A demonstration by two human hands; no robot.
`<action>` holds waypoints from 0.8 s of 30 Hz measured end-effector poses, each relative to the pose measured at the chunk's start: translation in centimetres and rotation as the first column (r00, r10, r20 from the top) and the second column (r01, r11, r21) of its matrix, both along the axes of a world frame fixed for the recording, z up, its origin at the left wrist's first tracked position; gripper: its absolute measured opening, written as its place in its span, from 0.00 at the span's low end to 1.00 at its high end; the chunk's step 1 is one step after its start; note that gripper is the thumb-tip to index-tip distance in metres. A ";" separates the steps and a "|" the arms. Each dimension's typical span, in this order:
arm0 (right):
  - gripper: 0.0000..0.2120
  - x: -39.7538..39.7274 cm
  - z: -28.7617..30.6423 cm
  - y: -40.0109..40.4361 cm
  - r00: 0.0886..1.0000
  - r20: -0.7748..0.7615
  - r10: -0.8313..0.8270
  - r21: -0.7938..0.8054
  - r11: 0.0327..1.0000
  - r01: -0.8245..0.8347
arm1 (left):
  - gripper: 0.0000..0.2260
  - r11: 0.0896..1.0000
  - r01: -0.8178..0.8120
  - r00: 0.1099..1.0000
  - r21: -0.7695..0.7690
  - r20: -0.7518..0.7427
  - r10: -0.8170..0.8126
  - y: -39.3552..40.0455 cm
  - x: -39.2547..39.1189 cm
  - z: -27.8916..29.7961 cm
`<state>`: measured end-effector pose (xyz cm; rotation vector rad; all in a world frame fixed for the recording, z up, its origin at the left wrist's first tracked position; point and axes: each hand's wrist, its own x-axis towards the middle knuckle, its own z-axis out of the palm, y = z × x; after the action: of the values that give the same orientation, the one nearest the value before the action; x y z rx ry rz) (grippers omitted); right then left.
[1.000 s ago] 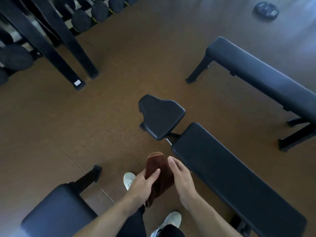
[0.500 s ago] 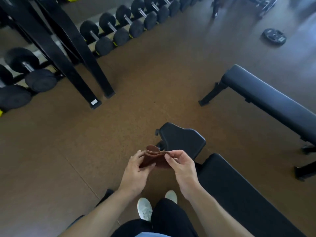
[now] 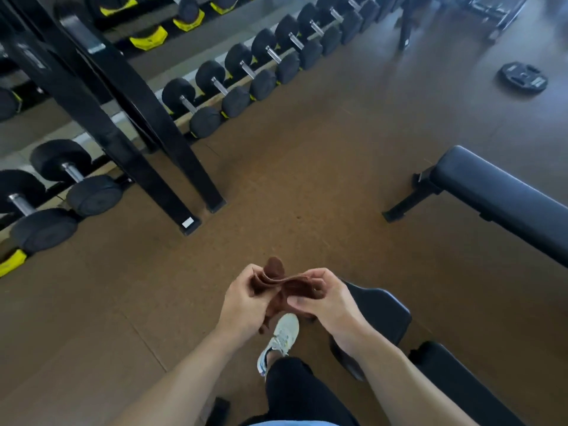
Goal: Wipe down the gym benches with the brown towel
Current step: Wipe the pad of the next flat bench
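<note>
- The brown towel (image 3: 284,289) is held in the air between both hands, above the floor (image 3: 307,179) and a white shoe (image 3: 281,339), just left of the near bench (image 3: 378,312) and touching no pad.
- The left hand (image 3: 246,302) pinches the towel's left end; the right hand (image 3: 325,298) curls its fingers round the right end. The hands sit close together with only bunched cloth between them.
- The towel is crumpled and part-folded. Its long axis runs roughly left to right between the two grips, one lobe sticks up above the left hand's fingers, and a loose tail hangs down toward the shoe.
- Risk: the grips look light, at the edges only, so a tug to spread the cloth could slip one end free and drop it to the floor.
- Risk: wiped as bunched as this, the towel would likely touch the pad over a small patch and leave streaks.
- Risk: the far bench (image 3: 504,198) stands well apart to the right, and the dumbbell rack (image 3: 123,96) and a weight plate (image 3: 522,78) lie on or near the floor around; walking while looking at the hands could mean a trip.
</note>
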<state>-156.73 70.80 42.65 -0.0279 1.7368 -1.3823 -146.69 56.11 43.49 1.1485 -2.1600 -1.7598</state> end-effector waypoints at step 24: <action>0.21 -27.0 3.9 -18.7 0.904 -0.416 0.100 0.137 0.990 -0.047 | 0.27 0.830 0.473 0.881 0.295 -0.186 -0.436 -23.9 -28.2 1.2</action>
<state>-183.71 52.13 46.59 -0.3453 2.1529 -1.2735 -174.87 32.17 44.73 0.5771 -2.2604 -2.3982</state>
